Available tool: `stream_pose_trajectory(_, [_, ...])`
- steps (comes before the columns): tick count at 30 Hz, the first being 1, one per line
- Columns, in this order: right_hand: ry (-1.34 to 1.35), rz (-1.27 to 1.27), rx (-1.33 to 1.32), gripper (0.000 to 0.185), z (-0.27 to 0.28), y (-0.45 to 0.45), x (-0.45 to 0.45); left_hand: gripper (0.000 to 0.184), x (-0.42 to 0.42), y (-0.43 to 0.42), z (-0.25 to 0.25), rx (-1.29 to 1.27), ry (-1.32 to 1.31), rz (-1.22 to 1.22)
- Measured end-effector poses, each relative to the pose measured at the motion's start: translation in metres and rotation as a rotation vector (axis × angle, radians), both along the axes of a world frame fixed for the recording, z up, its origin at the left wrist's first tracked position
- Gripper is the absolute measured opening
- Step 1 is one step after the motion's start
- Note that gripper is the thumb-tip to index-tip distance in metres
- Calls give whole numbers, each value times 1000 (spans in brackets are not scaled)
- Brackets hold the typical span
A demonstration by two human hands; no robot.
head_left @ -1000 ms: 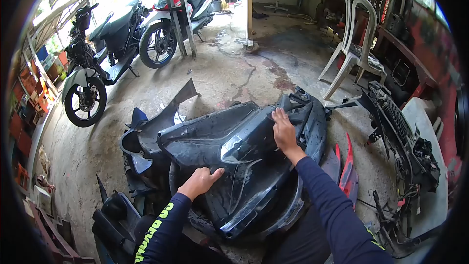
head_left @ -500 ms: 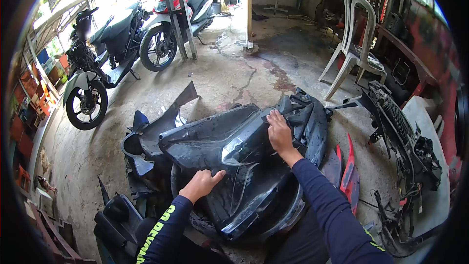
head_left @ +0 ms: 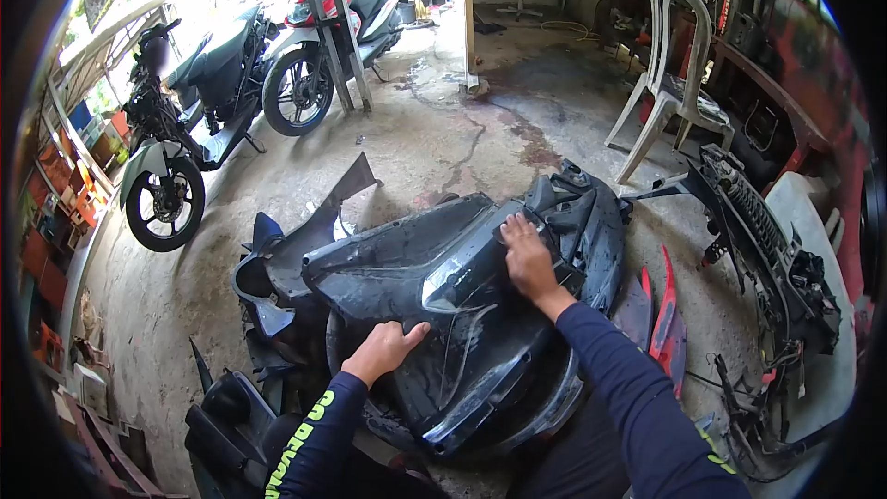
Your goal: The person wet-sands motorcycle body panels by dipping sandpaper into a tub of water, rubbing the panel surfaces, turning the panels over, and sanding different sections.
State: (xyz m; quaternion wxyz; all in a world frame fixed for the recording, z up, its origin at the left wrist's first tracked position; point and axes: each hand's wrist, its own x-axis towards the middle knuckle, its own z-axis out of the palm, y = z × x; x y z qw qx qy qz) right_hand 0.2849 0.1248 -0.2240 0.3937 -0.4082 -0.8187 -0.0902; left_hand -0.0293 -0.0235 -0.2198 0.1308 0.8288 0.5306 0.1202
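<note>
A dark scooter fairing panel (head_left: pixel 370 279) with a glossy patch in its middle lies before me on top of other body parts. My left hand (head_left: pixel 386 351) is on its near left side, with fingers curled at the edge and the thumb pointing right. Flat on the upper right part of the panel rests my right hand (head_left: pixel 529 261), its fingers stretched out; no object shows in it. Beneath the panel is a round black rim (head_left: pixel 554 407), partly covered. A bluish-black body piece (head_left: pixel 270 305) sits just left of the panel.
Red and dark panels (head_left: pixel 663 323) lie to my right, near a scooter frame part (head_left: pixel 758 249). A plastic chair (head_left: pixel 670 83) stands behind them. Two scooters, one dark (head_left: pixel 199 120) and one red and white (head_left: pixel 323 55), are parked at the back left beside a metal post (head_left: pixel 328 37).
My right hand has slid slightly toward me over the panel. My left hand keeps its place on the edge. The view has shifted a little.
</note>
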Motion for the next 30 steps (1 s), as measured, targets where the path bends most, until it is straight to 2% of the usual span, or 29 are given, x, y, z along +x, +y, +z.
stream_pose_trajectory(1, [-15, 163, -70, 50, -5, -13, -4, 35, 4, -3, 10, 13, 16, -65])
stream_pose_trajectory(2, [-164, 399, -114, 53, -3, -37, -6, 35, 7, -6, 10, 12, 11, -63])
stream_pose_trajectory(4, [-196, 642, -230, 55, 10, -42, 2, 42, 9, -5, 10, -151, -89, 169])
stream_pose_trajectory(7, [-14, 150, -117, 57, -3, -1, 21, 41, 6, 2, 14, -60, 15, 34])
stream_pose_trajectory(8, [-14, 152, -127, 57, -7, -15, 16, 40, 7, -1, 14, -24, 62, -31])
stream_pose_trajectory(9, [-95, 343, -163, 54, -5, -36, 5, 33, 2, 2, 2, -132, 43, 49])
stream_pose_trajectory(10, [-182, 536, -195, 52, 1, -51, 1, 33, 4, 0, 2, -127, 37, 48])
stream_pose_trajectory(11, [-202, 610, -248, 52, 5, -58, 1, 30, 4, -5, 2, -22, 35, 2])
stream_pose_trajectory(12, [-200, 604, -245, 52, 0, -45, 9, 28, 5, -5, 4, 89, 37, -47])
stream_pose_trajectory(14, [-153, 240, -107, 57, -2, -7, 26, 33, 4, -2, 7, 53, 40, -56])
stream_pose_trajectory(15, [16, 149, -188, 57, 0, -3, 29, 39, 4, -2, 8, 8, 34, -60])
stream_pose_trajectory(16, [13, 149, -193, 57, -7, -15, 26, 39, 4, -6, 7, 3, 31, -60])
stream_pose_trajectory(18, [-166, 508, -216, 49, 4, -54, 5, 35, 3, -3, 4, 16, 4, -48])
stream_pose_trajectory(19, [-196, 595, -285, 50, 8, -63, 4, 31, 1, -2, -3, 36, 29, -52])
stream_pose_trajectory(20, [-192, 587, -282, 50, 4, -49, 12, 31, 1, -1, -4, 39, 34, -61])
stream_pose_trajectory(22, [-184, 208, -59, 57, -9, 0, 39, 30, 0, 0, -5, -72, 6, 34])
stream_pose_trajectory(23, [-15, 80, -151, 60, -6, 3, 45, 30, -3, 0, -7, -77, 10, 32])
stream_pose_trajectory(24, [-19, 80, -152, 60, -5, -8, 37, 32, -4, 1, -9, -99, 19, 32])
stream_pose_trajectory(26, [-236, 382, -85, 53, -5, -39, 14, 34, 1, 5, -8, -115, 19, 26])
stream_pose_trajectory(27, [-263, 576, -225, 53, 12, -50, 12, 35, 3, 3, -6, -83, 19, 22])
stream_pose_trajectory(28, [-259, 574, -224, 53, 6, -38, 19, 35, 2, -1, -4, -54, 26, 18])
stream_pose_trajectory(30, [62, 197, -143, 57, -12, 8, 38, 35, 6, -1, 12, -56, 41, 1])
